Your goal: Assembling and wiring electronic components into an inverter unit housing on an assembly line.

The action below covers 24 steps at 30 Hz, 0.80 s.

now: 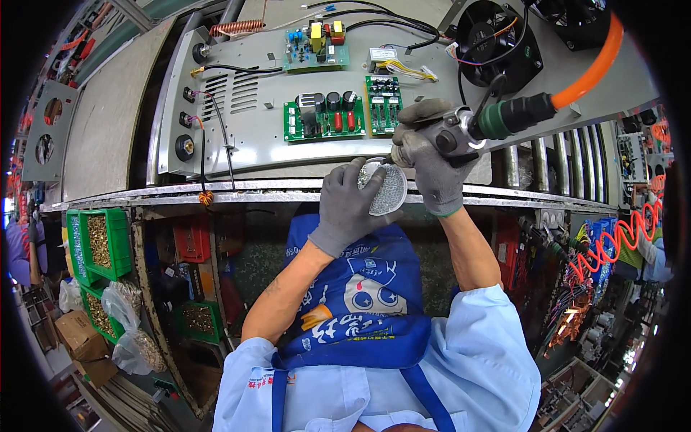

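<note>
My left hand [345, 209], in a grey glove, grips the left side of a round white dish [389, 193] filled with small shiny pieces that look like screws. My gloved right hand [436, 167] is wrapped round an air screwdriver [453, 133] with a green and black hose fitting. Its tip points left, at the dish's upper rim; whether it touches the pieces I cannot tell. Just beyond both hands, a green circuit board [324, 121] with black capacitors and a narrower green board [384, 104] lie on a grey metal chassis [266, 153].
An orange hose [601, 61] rises from the screwdriver at the right. Black fans [497, 47] and another circuit board [315, 52] sit farther back. Metal rollers [541, 162] run along the right. Green bins [104, 243] of brass-coloured parts stand at the lower left. A wire bundle [206, 197] hangs over the bench edge.
</note>
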Available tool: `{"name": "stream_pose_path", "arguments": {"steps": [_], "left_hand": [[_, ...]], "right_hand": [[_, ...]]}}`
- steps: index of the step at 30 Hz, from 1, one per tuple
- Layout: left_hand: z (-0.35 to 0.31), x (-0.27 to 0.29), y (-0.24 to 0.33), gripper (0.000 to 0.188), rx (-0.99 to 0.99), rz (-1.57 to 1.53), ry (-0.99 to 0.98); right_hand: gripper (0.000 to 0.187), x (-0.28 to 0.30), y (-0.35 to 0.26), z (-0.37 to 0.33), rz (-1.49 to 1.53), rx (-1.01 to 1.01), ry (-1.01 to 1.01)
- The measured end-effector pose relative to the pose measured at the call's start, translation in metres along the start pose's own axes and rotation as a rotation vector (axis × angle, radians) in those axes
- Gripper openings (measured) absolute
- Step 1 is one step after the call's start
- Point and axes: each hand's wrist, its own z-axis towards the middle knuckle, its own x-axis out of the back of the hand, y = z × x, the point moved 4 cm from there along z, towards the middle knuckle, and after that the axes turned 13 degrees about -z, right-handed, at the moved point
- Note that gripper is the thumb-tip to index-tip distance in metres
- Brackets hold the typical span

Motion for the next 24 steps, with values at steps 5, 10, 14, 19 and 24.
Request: {"name": "stream_pose_path", "arguments": {"steps": [5,10,14,19,24], "left_hand": [[-0.002,-0.002,-0.002,0.074,-0.005,-0.003,0.010],[-0.002,0.000,0.000,0.075,-0.001,-0.004,0.008],[-0.001,0.001,-0.001,0.073,0.012,-0.012,-0.003],[-0.001,-0.001,-0.003,0.073,0.040,-0.040,-0.025],[-0.002,-0.001,-0.005,0.083,0.061,-0.035,-0.012]], "right_hand": [[0.022,-0.001,0.017,-0.003,-0.047,-0.010,-0.016],[0.023,-0.005,0.019,-0.001,-0.055,0.026,-0.057],[0.029,-0.010,0.011,0.006,-0.087,0.096,-0.075],[0.028,-0.019,-0.045,0.033,-0.064,0.082,-0.037],[0.018,-0.035,-0.038,0.108,-0.144,0.429,0.022]]}}
